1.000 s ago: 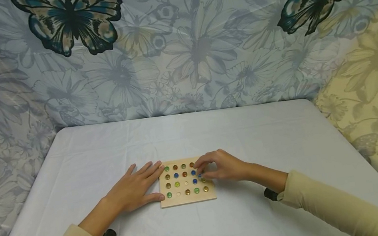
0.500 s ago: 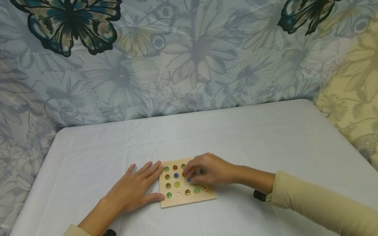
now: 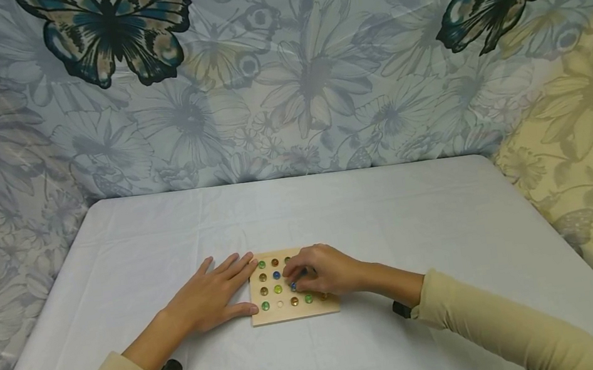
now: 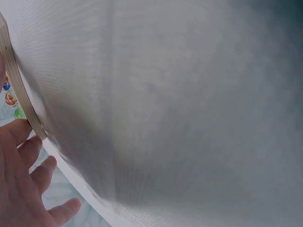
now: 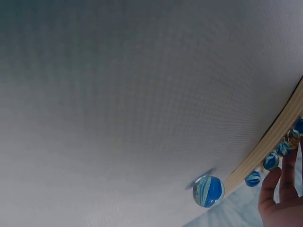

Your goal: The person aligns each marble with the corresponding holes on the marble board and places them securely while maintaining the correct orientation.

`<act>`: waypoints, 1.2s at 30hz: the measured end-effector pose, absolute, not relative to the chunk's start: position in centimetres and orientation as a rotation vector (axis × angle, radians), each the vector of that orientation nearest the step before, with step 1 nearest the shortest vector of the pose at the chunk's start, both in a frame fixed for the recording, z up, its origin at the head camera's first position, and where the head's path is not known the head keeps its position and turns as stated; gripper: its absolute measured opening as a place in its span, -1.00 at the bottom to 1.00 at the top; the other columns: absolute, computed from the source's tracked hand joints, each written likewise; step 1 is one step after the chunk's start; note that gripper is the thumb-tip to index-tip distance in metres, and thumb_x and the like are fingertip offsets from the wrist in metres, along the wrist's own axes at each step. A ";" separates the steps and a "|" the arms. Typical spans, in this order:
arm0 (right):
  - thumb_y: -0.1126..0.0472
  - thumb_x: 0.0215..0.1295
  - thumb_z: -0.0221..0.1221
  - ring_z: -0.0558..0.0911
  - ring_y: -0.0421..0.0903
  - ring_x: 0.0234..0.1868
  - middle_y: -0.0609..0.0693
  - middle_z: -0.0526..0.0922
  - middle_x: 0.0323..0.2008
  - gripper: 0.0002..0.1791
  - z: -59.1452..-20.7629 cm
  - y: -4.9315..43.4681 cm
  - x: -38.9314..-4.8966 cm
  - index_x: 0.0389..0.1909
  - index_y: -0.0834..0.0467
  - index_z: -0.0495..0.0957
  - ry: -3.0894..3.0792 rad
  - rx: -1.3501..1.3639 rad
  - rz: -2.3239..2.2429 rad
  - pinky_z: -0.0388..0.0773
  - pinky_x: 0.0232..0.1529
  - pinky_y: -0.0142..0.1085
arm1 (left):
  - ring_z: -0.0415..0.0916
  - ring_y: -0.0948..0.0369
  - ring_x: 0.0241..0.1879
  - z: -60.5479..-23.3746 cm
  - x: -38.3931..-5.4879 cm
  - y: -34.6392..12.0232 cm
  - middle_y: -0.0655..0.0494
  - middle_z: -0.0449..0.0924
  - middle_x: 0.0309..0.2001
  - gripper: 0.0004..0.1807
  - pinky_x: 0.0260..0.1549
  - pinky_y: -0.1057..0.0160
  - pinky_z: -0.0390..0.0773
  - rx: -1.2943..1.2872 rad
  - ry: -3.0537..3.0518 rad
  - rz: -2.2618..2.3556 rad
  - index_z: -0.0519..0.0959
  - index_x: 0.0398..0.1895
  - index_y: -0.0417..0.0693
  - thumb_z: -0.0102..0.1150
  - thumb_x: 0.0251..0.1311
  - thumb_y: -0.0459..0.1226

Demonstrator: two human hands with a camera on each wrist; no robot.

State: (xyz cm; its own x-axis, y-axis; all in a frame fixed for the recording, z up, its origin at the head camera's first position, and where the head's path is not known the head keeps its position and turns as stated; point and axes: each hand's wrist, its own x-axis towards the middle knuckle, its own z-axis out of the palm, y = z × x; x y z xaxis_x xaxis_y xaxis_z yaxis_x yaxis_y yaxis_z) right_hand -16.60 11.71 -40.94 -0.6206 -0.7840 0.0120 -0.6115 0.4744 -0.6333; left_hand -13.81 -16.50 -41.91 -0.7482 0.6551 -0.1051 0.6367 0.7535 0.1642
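Observation:
A square wooden board [image 3: 298,315] with rows of round hollows lies on the white table, most hollows bearing a glass marble in green, amber or blue. My left hand [image 3: 204,299] lies spread along the board's left side, fingertips and thumb touching its edge. Over the board's right half, my right hand [image 3: 331,268] pinches a blue marble [image 3: 294,286] between thumb and fingers, at a hollow in the third row. The palm and fingers hide several marbles at the right. A pale hollow [image 3: 280,304] without a marble shows in the front row.
In the right wrist view, a clear marble with blue swirls [image 5: 209,191] shows beside the board's edge [image 5: 258,151], over the white cloth. White cloth [image 3: 322,365] covers the table. A butterfly-and-flower patterned backdrop [image 3: 310,82] stands behind it.
My right hand has moved left across the board with the blue marble, from the right column to a hollow that was bare in the third row. My left hand has stayed still.

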 end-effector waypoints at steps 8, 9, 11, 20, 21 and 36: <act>0.29 0.26 0.34 0.62 -0.27 -0.12 -0.14 0.73 -0.12 -0.70 -40.8 12.0 -16.7 0.01 0.15 0.66 2.481 -1.213 -0.868 0.55 -0.04 -0.29 | 0.04 -0.02 0.51 -41.9 -13.9 -16.5 0.06 0.05 0.56 -0.07 0.36 -0.33 0.04 1.041 2.796 0.164 0.12 0.58 0.01 -0.09 0.31 0.35; 0.29 0.25 0.34 0.62 -0.27 -0.12 -0.15 0.73 -0.12 -0.70 -40.7 12.1 -16.7 0.01 0.14 0.66 2.486 -1.216 -0.872 0.54 -0.02 -0.28 | 0.04 -0.02 0.51 -42.0 -13.9 -16.5 0.06 0.05 0.56 -0.07 0.36 -0.33 0.04 1.041 2.797 0.162 0.12 0.58 0.01 -0.09 0.31 0.35; 0.29 0.24 0.35 0.64 -0.25 -0.11 -0.14 0.74 -0.12 -0.69 -40.5 12.4 -16.8 0.02 0.15 0.66 2.497 -1.226 -0.888 0.55 0.00 -0.25 | 0.04 -0.02 0.51 -42.0 -13.9 -16.5 0.06 0.05 0.56 -0.07 0.36 -0.33 0.05 1.041 2.798 0.157 0.12 0.58 0.01 -0.09 0.31 0.35; 0.36 0.19 0.38 0.69 -0.18 -0.08 -0.06 0.76 -0.15 -0.66 -39.9 15.3 -17.1 0.00 0.22 0.65 2.529 -1.151 -0.976 0.57 0.11 -0.15 | 0.03 -0.02 0.51 -42.1 -14.0 -16.5 0.06 0.04 0.56 -0.06 0.36 -0.33 0.04 1.046 2.800 0.161 0.12 0.58 0.01 -0.10 0.30 0.36; 0.36 0.19 0.38 0.69 -0.19 -0.08 -0.07 0.76 -0.15 -0.66 -39.8 15.8 -17.1 0.01 0.22 0.65 2.536 -1.141 -0.980 0.57 0.12 -0.14 | 0.03 -0.02 0.51 -42.1 -14.0 -16.5 0.06 0.05 0.56 -0.06 0.36 -0.33 0.04 1.047 2.801 0.161 0.12 0.58 0.01 -0.10 0.30 0.36; 0.33 0.17 0.39 0.68 -0.18 -0.08 -0.14 0.76 -0.16 -0.65 -40.0 20.9 -17.0 0.01 0.16 0.66 2.545 -0.987 -0.912 0.58 0.00 -0.07 | 0.04 -0.03 0.51 -42.0 -13.9 -16.5 0.06 0.04 0.56 -0.06 0.36 -0.33 0.05 1.043 2.798 0.170 0.12 0.58 0.02 -0.10 0.30 0.36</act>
